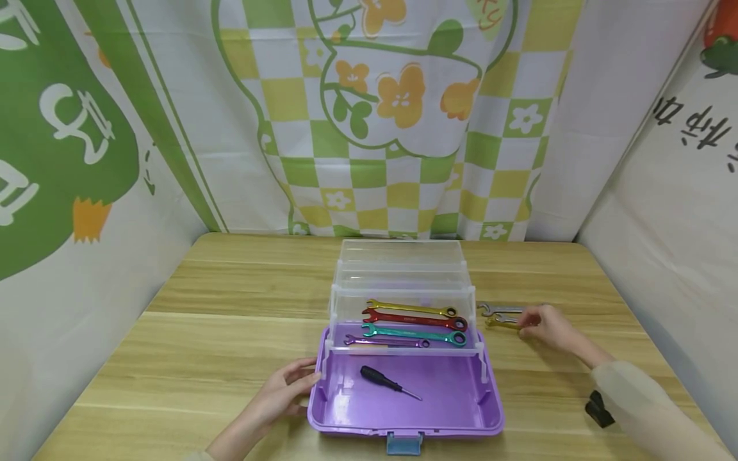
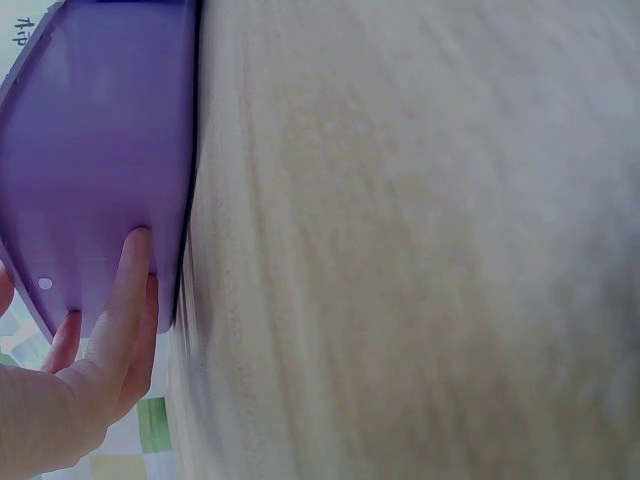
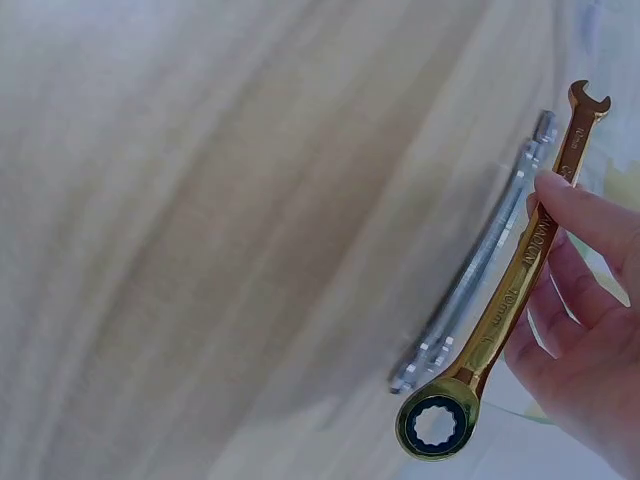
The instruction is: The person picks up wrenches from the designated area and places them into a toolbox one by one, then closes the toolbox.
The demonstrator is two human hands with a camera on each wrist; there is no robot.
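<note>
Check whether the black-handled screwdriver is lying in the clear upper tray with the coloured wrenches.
No, the black-handled screwdriver lies alone in the purple plastic bottom compartment, below the clear upper tray holding the four coloured wrenches.

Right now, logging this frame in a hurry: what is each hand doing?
Left hand: open, straight fingers resting against the purple toolbox side.
Right hand: holding the gold wrench, lifted beside a silver wrench on the table.

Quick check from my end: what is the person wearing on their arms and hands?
Both hands are bare: no gloves, rings or watch show on the left hand or the right hand. A pale cream sleeve covers the right forearm down to the wrist. The left forearm is bare as far as the head view shows.
</note>
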